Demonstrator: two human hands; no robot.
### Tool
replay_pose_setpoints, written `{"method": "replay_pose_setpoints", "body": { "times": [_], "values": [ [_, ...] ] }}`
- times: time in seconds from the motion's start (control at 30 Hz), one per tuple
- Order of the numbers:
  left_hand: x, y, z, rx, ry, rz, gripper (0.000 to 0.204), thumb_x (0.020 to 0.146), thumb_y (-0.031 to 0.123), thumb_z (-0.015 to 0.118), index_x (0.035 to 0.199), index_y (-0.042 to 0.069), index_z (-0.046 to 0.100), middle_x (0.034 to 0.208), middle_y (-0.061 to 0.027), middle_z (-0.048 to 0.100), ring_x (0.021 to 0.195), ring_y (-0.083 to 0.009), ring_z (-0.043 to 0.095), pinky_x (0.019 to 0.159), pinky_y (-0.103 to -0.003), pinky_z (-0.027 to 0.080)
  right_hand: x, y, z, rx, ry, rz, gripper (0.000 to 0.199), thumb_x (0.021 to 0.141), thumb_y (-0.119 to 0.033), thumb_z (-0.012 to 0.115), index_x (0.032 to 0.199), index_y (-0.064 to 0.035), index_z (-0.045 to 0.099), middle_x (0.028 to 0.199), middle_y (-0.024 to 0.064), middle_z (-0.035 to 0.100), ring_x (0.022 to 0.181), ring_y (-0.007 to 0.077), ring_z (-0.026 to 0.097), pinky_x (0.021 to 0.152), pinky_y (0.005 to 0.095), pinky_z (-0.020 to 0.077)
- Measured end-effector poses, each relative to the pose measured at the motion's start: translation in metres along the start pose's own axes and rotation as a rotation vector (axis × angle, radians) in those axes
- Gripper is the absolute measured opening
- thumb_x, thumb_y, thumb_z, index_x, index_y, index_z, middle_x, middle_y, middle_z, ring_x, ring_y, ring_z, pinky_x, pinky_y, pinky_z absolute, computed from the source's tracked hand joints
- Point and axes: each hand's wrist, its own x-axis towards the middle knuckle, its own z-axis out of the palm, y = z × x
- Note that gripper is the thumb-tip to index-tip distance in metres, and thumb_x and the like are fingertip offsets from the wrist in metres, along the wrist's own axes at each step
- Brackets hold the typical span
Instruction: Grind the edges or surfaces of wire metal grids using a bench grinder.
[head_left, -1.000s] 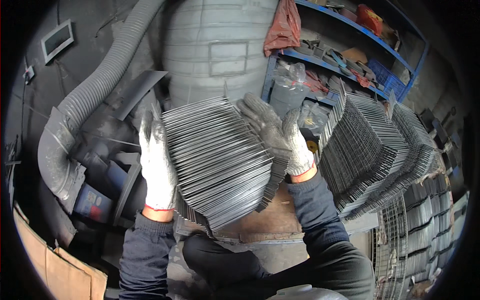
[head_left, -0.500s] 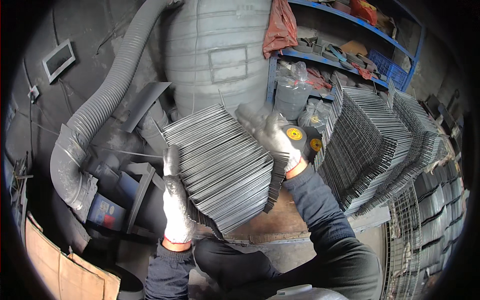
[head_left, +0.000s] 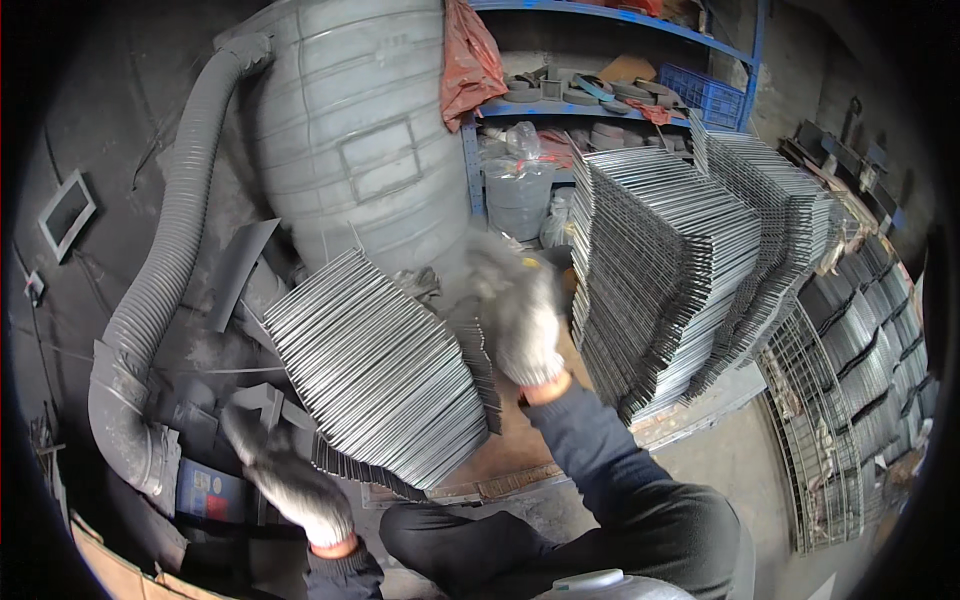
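A stack of thin dark metal wire racks (head_left: 380, 370) stands on the brown work surface (head_left: 540, 440) in front of me. My left hand (head_left: 295, 490), in a white glove with darkened fingers, hangs apart from the stack at its lower left. Its fingers look stretched out and hold nothing I can see. My right hand (head_left: 520, 310), gloved alike, is over the gap to the right of that stack. Motion smears its fingers, so their grip is hidden. A second, taller stack of wire racks (head_left: 670, 270) stands to its right, with another stack (head_left: 765, 220) behind.
A grey ribbed hose (head_left: 175, 250) runs down the left side. Behind the racks stands a large grey tank (head_left: 365, 110). Blue shelving (head_left: 610, 110) holds discs and a blue crate (head_left: 705, 95). Wire mesh (head_left: 815, 430) and stacked dark sheets (head_left: 860, 330) lie at right.
My left hand has left the side of the near stack and moved out to its lower left. My right hand has come away from the stack's right side. The view has turned rightward.
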Motion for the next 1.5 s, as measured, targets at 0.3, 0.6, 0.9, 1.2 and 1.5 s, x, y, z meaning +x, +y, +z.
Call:
{"method": "replay_pose_setpoints", "body": {
  "times": [0.3,0.6,0.9,1.2,1.5],
  "values": [
    [-0.163,0.138,-0.139,1.442,0.044,0.623,0.077,0.094,0.044,0.075,0.15,-0.003,0.054,0.162,-0.022,0.047,0.151,-0.0372,0.043,0.126,-0.052,0.033,-0.186,0.033,0.039,-0.183,-0.781,-0.383,0.017,0.076,-0.021,0.085,0.088,-0.0137,0.075,0.089,0.0042,0.072,0.085,0.0271,0.069,0.083,0.0449,0.0542],
    [-0.46,0.353,-0.197,2.264,0.904,-0.216,0.017,0.084,0.005,0.072,0.101,0.003,0.073,0.092,-0.0168,0.072,0.092,-0.0398,0.072,0.083,-0.044,0.058,-0.314,0.081,0.136,-0.068,-1.389,-0.161,0.023,0.075,-0.017,0.092,0.09,-0.0089,0.076,0.086,0.0063,0.074,0.078,0.0283,0.07,0.073,0.0408,0.0524],
    [-0.852,0.344,-0.29,1.931,1.743,-0.905,0.043,0.089,0.015,0.063,0.132,0.008,0.064,0.124,-0.0264,0.064,0.122,-0.0465,0.062,0.106,-0.052,0.052,-0.378,0.077,0.168,0.08,-1.698,-0.176,0.022,0.079,-0.022,0.09,0.094,-0.0108,0.078,0.09,0.0065,0.075,0.086,0.0274,0.071,0.078,0.0415,0.0527],
    [-0.885,0.378,-0.336,1.879,1.848,-0.587,0.044,0.098,0.022,0.06,0.137,0.002,0.063,0.125,-0.0253,0.071,0.114,-0.0436,0.069,0.1,-0.048,0.054,-0.396,0.067,0.175,0.058,-1.801,-0.212,0.017,0.088,-0.026,0.083,0.09,-0.0103,0.077,0.089,0.005,0.074,0.085,0.0269,0.07,0.079,0.0412,0.0519],
    [-0.791,0.404,-0.27,2.068,1.779,-0.274,0.02,0.109,0.018,0.057,0.116,0.0,0.065,0.109,-0.0235,0.073,0.098,-0.0403,0.07,0.089,-0.045,0.055,-0.4,0.074,0.169,-0.184,-1.776,-0.152,0.018,0.089,-0.025,0.083,0.094,-0.0085,0.078,0.095,0.0071,0.076,0.091,0.0283,0.072,0.084,0.0416,0.0544]
  ]
}}
